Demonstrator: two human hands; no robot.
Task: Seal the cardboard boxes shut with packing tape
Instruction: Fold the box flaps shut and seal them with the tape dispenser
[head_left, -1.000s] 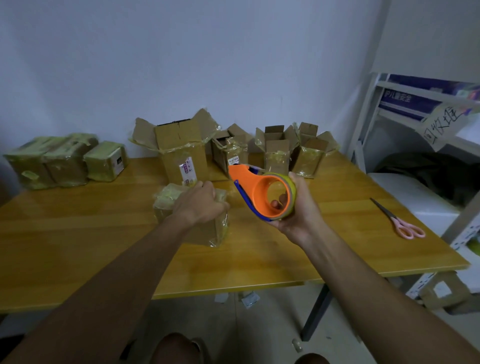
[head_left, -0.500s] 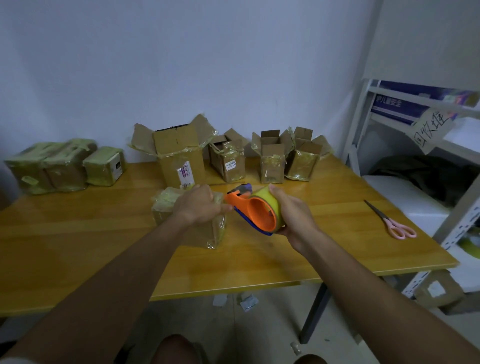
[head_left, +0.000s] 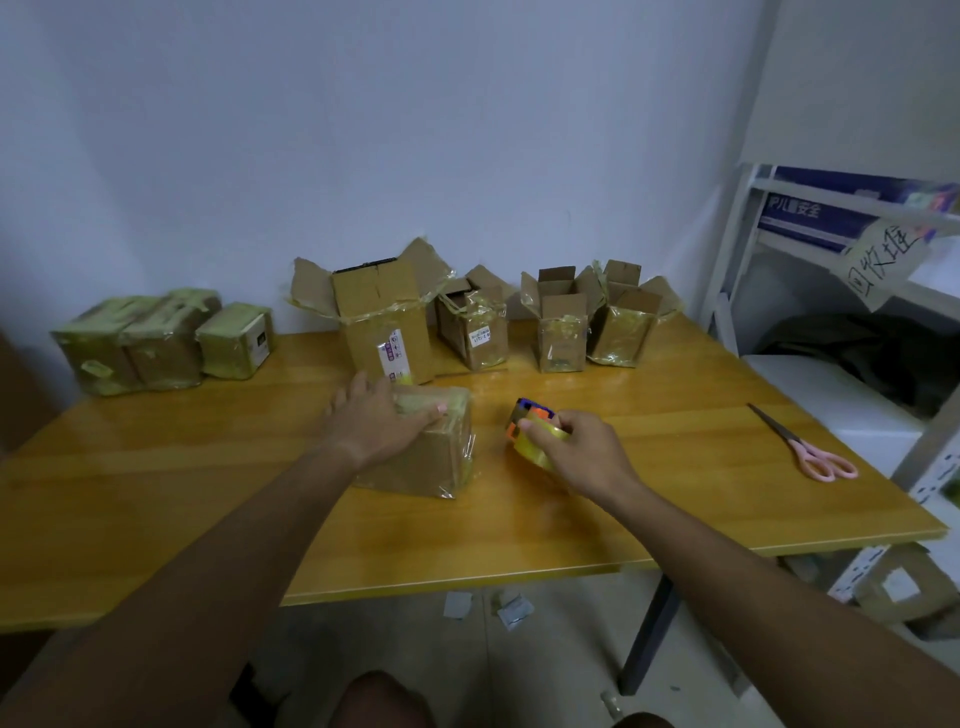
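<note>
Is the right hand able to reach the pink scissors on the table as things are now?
Probably yes, but not freely. The right hand grips the tape dispenser, so it is occupied. The bare table between it and the scissors holds nothing in the way.

Left arm: bare, reaching from the near left toward the middle of the bench.
Left hand (head_left: 382, 423): palm down, fingers spread and fairly straight, pressing on top of the taped box (head_left: 423, 449).
Right arm: bare, reaching from the near right.
Right hand (head_left: 576, 452): fingers curled in a grip round the tape dispenser (head_left: 532, 428), knuckles up.
</note>
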